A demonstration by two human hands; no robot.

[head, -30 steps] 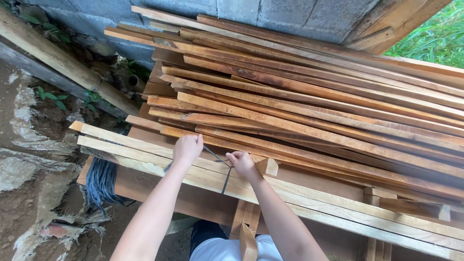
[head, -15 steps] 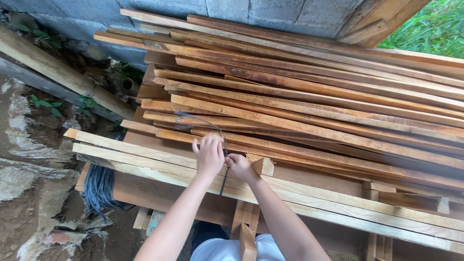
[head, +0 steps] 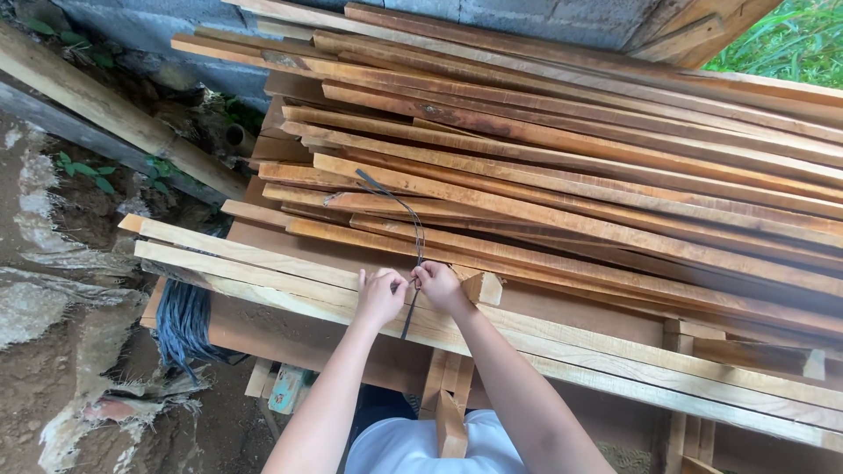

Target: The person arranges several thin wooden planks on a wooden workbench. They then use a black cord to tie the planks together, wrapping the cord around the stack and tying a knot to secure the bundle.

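My left hand [head: 379, 297] and my right hand [head: 438, 285] meet over a bundle of pale wooden slats [head: 263, 268] at the front of the pile. Both hands pinch a thin dark strap [head: 406, 216] that runs across the slats. Its free end curls up and away over the reddish planks [head: 562, 175] behind. A lower bit of the strap hangs down between my hands. A small wooden block [head: 485, 286] lies just right of my right hand.
A large stack of long reddish planks fills the middle and right. A grey block wall [head: 527, 13] stands behind. A thick beam [head: 114, 114] slants at the left over bare dirt. Blue cord [head: 180, 320] hangs under the slats. Grass [head: 790, 44] shows top right.
My left hand moved right along the slats and met my right hand. The strap, earlier lying low by my hands, now stands up in a long curl over the planks.
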